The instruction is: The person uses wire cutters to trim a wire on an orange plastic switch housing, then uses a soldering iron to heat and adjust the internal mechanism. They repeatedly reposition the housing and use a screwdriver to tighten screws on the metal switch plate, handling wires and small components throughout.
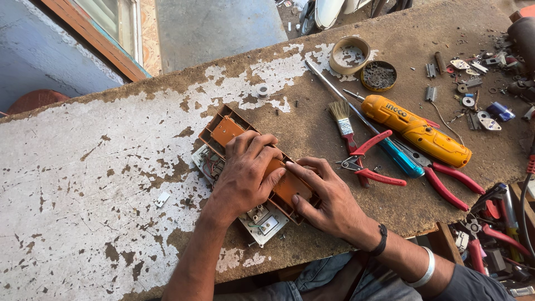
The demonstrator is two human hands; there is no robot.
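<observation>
Bench: a worn brown board (390, 223) with flaking white paint (83, 184) over its 9 o'clock half.
Label: the yellow electric screwdriver (421, 129), at 2 o'clock from the hands, carries a small dark strip of lettering near its upper end; no other packages or signs are legible.
Containers: a round tan tape roll (349, 54) and a round dark tin of small screws (379, 76) sit side by side at 1 o'clock.
Brown box: a long, orange-brown plastic casing (225, 129) lies at the centre, slanting from 11 o'clock to 5 o'clock, open side up, with inner ribs showing.
White plate: a pale switch plate (262, 223) with wires peeks out under the casing at 7 o'clock.
Left hand: left hand (245, 175) lies flat on the casing's middle, fingers curled over it, pressing.
Right hand: right hand (326, 195) grips the casing's 5 o'clock end, fingers bent around the edge.
Tools: a paintbrush (341, 116), red-handled pliers (373, 161) and a blue-handled screwdriver (398, 156) lie at 3 o'clock.
</observation>
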